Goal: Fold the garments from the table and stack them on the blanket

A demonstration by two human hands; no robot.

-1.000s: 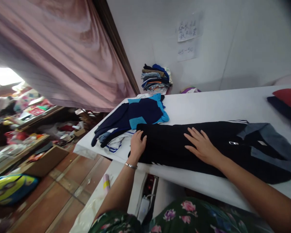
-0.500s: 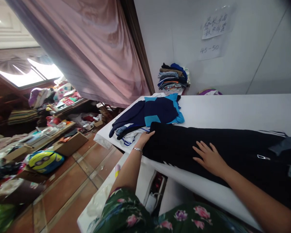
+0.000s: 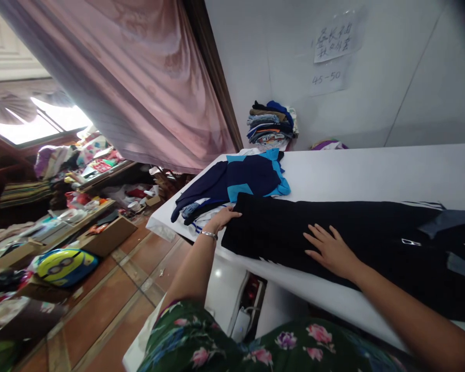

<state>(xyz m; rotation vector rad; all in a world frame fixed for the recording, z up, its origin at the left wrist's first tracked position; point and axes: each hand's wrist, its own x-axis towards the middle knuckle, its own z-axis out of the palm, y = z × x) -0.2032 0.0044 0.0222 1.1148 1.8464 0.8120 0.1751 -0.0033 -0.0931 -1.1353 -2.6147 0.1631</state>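
A long black garment (image 3: 271,222) with white stripes and grey panels lies stretched across the white table (image 3: 333,173). My left hand (image 3: 223,218), with a bracelet on its wrist, grips the garment's left end at the edge. Spread flat, my right hand (image 3: 331,253) rests on the middle of the black cloth with its fingers apart. Just beyond my left hand lies a navy and light blue top (image 3: 251,173) on other clothes, whose white and blue edges stick out beneath it.
Folded clothes (image 3: 270,124) are stacked beyond the table's far edge, by the wall. A pink curtain (image 3: 151,77) hangs at the left. Cardboard boxes (image 3: 108,235) and piled goods line the tiled floor (image 3: 101,299). A handwritten sheet (image 3: 333,41) is on the wall.
The view has shifted slightly, so the scene sits a little further left. Both hands stay at about the same places on the black garment.
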